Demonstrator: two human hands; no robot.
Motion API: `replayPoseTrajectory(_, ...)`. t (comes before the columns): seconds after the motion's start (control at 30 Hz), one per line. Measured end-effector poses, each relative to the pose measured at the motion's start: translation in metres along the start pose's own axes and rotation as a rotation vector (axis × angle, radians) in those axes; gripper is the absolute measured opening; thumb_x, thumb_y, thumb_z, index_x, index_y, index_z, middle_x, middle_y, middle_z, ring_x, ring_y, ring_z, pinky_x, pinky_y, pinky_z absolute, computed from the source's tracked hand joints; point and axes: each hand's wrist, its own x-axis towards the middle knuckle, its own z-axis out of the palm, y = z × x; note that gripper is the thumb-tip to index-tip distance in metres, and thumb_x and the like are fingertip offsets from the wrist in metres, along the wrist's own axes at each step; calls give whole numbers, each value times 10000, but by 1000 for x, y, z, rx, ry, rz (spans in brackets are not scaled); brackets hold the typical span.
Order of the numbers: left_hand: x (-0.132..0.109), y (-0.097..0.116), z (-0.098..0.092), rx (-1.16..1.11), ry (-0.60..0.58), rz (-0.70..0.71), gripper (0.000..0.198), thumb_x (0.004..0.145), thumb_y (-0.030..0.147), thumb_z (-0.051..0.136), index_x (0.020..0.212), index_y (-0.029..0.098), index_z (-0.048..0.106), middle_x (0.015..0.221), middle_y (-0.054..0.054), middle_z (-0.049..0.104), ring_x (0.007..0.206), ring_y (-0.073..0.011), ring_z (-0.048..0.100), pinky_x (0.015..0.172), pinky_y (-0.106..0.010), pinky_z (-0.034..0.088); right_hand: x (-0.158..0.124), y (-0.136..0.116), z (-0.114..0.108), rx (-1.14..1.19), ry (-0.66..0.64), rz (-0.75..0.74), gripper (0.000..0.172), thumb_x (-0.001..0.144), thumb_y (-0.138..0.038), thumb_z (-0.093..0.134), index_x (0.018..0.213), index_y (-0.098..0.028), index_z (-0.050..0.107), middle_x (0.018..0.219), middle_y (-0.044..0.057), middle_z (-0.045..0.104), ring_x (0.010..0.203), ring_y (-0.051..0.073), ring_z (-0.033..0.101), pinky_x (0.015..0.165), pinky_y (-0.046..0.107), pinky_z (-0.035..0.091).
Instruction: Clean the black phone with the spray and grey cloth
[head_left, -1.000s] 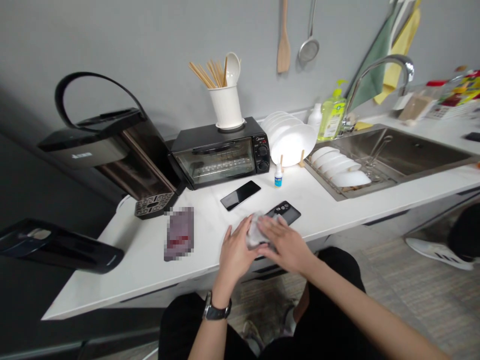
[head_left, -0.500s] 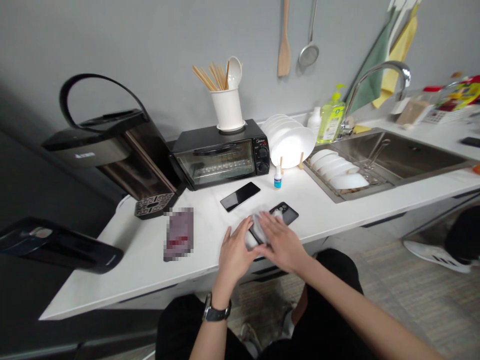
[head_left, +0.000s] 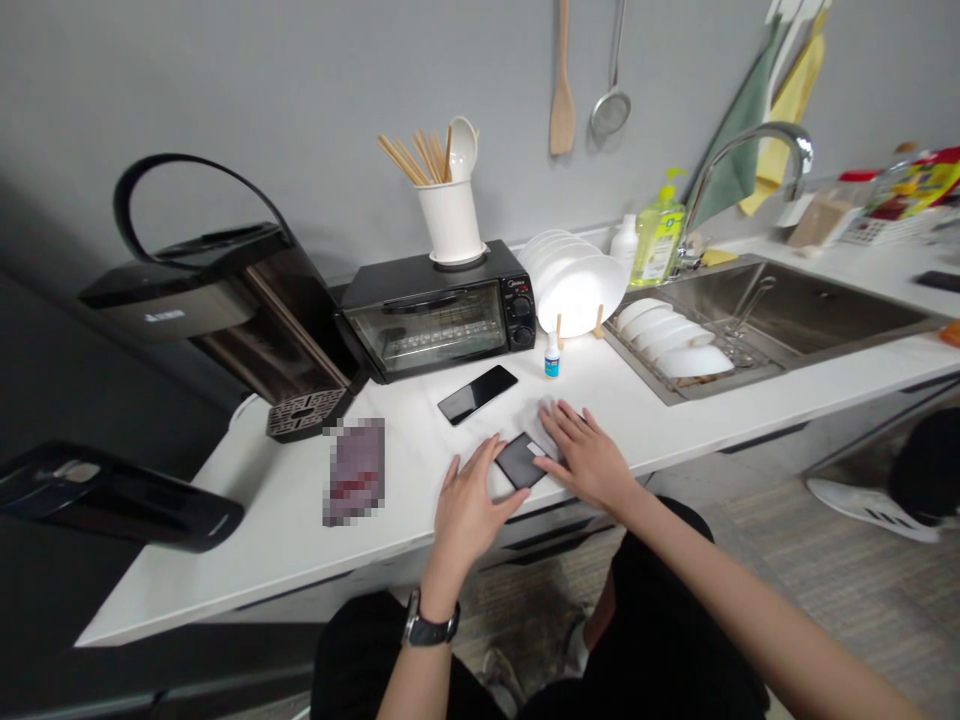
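A dark smartphone (head_left: 520, 461) lies back up on the white counter, with a small light patch on its back. My left hand (head_left: 469, 505), a watch at its wrist, steadies the phone's left end between thumb and fingertips. My right hand (head_left: 589, 455) presses a pale grey cloth (head_left: 549, 420) over the phone's other end, fingers stretched across it. The hand and cloth hide the camera end. Just behind lies another smartphone (head_left: 478, 394), its glossy black screen up. A small white bottle (head_left: 552, 357) with a blue label stands beyond the right hand.
A toaster oven (head_left: 439, 320) carries a white utensil holder (head_left: 450, 220). Left stand a water dispenser (head_left: 247, 320) and a dark cylindrical object (head_left: 124, 500), near a pixelated packet (head_left: 356, 470). White plates (head_left: 581, 295) and a sink (head_left: 814, 310) are right. A person's shoe (head_left: 874, 512) shows below.
My right hand has slid to the right with the cloth, uncovering the phone's left part and covering its camera end. My left hand stays at the phone's left end. The view shifts slightly.
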Motion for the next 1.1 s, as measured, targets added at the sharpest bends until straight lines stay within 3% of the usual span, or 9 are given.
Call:
replayPoseTrajectory(0.17,-1,1,-2,10,-8,-4,776,919,374,712,1579,305,311,1597,-75,516,1470,-243,502,1301,-543,235,-6,4,-1,40,-70,-232,939,974,-738,473,1648,-118,268,1676,176,339,1583,318,273,1268,573,289)
replayPoseTrajectory(0.33,0,0,-1,27,2,5,733,919,413,709,1556,314,360,1593,-73,521,1474,-254,497,1295,-557,244,-5,13,-5,-62,9,2,804,1024,-641,467,1642,-153,307,1647,181,398,1573,374,277,1231,668,279)
replayPoseTrajectory(0.43,0,0,0,18,5,3,745,921,395,707,1567,313,345,1605,-76,505,1476,-247,494,1297,-547,240,-7,9,-4,12,-39,-184,980,956,-747,501,1660,-123,226,1675,188,339,1587,337,251,1257,602,277)
replayPoseTrajectory(0.5,0,-1,-1,16,2,4,756,920,388,707,1573,317,333,1601,-71,511,1474,-246,498,1296,-549,246,-7,9,-4,31,-65,-244,954,962,-745,491,1660,-145,239,1674,168,348,1581,314,278,1265,577,275)
replayPoseTrajectory(0.63,0,-1,-1,14,1,7,734,921,404,707,1556,329,348,1590,-56,527,1475,-245,496,1299,-551,237,-4,14,-6,-75,19,11,782,1029,-626,464,1643,-165,312,1633,172,425,1574,380,270,1235,680,245)
replayPoseTrajectory(0.8,0,1,-1,7,-2,-8,760,921,377,705,1574,308,323,1616,-75,490,1476,-247,494,1300,-541,234,-5,7,-4,34,-90,-265,935,972,-754,454,1658,-154,249,1679,153,341,1578,304,287,1278,569,246)
replayPoseTrajectory(0.9,0,1,-1,10,-7,-6,724,922,392,706,1552,321,357,1610,-63,500,1477,-244,492,1301,-545,229,0,10,-3,-36,-25,-44,779,1035,-659,414,1638,-175,322,1647,185,393,1552,348,340,1251,648,231)
replayPoseTrajectory(0.97,0,1,-1,12,-3,1,721,922,399,705,1550,326,359,1606,-58,506,1478,-240,491,1304,-539,225,2,9,-2,-55,10,32,819,1028,-669,418,1633,-126,321,1641,230,381,1549,379,336,1235,663,248)
replayPoseTrajectory(1.1,1,-1,0,18,-9,-10,783,911,375,713,1583,302,317,1605,-85,504,1467,-248,505,1305,-527,228,-2,1,3,23,-51,-267,983,959,-792,420,1656,-120,246,1684,195,311,1580,321,280,1270,562,252)
